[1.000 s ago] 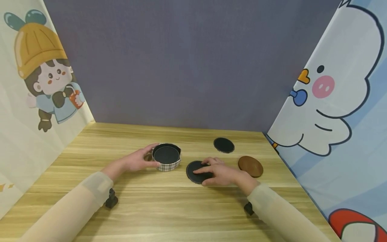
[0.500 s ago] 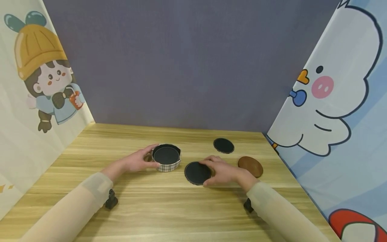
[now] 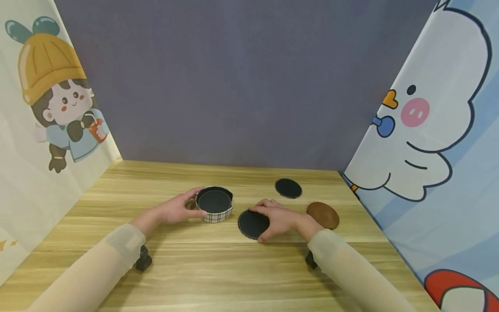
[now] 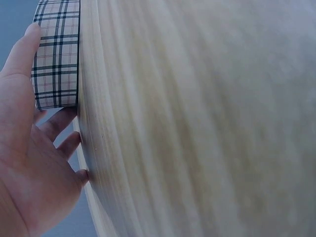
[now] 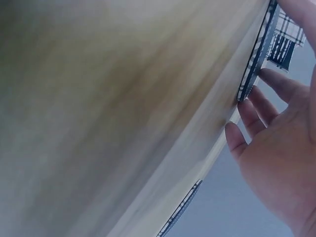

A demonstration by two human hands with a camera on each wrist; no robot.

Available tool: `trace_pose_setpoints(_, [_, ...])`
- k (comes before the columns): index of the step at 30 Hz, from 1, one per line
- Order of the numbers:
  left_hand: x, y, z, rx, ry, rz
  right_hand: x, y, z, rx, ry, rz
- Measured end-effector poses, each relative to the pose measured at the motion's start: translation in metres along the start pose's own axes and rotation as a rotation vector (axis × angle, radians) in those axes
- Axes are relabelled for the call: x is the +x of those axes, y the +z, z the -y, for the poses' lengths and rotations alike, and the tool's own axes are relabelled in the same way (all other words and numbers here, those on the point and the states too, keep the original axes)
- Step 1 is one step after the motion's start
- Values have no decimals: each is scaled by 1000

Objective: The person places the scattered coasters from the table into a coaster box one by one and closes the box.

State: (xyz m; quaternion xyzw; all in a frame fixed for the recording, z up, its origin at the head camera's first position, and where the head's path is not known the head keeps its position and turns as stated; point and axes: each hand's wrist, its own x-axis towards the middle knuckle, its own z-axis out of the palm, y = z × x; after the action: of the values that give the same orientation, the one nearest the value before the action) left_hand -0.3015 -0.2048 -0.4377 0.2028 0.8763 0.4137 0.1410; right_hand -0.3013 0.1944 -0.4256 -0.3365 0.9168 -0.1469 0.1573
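In the head view a round plaid coaster holder (image 3: 217,216) stands left of centre, with a black coaster (image 3: 214,202) inside. My left hand (image 3: 180,209) holds its left side, thumb at the near wall and fingers round the far side; the plaid wall (image 4: 57,59) fills the top of the left wrist view. To the right, my right hand (image 3: 277,220) spans another black round coaster (image 3: 251,223), thumb at its near edge and index finger at its far edge. In the right wrist view the fingertips lie right at that coaster's plaid-trimmed rim (image 5: 251,74), close over the table.
A third black coaster (image 3: 288,188) lies farther back on the wooden table (image 3: 218,268). Beside the right wrist is a brown round disc (image 3: 323,215). A grey panel (image 3: 234,86) closes off the back, and printed cartoon panels stand at both sides.
My right hand's fingers have gone from lying on top of the coaster to bracketing its edges. The coaster has shifted slightly left. The left hand and the holder stay in place.
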Motion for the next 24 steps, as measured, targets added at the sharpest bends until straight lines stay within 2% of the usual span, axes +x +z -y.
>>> trace_pose_setpoints(6, [1, 0, 1, -9, 16, -2, 3, -1, 3, -2, 1, 1])
trace_pose_setpoints(16, [0, -1, 1, -6, 11, 0, 3, 3, 3, -21, 0, -43])
trace_pose_setpoints(20, [0, -1, 1, -5, 9, 4, 1, 2, 2, 13, -3, -50])
trace_pose_setpoints(24, [0, -1, 1, -6, 7, 3, -1, 1, 0, 66, -29, -91])
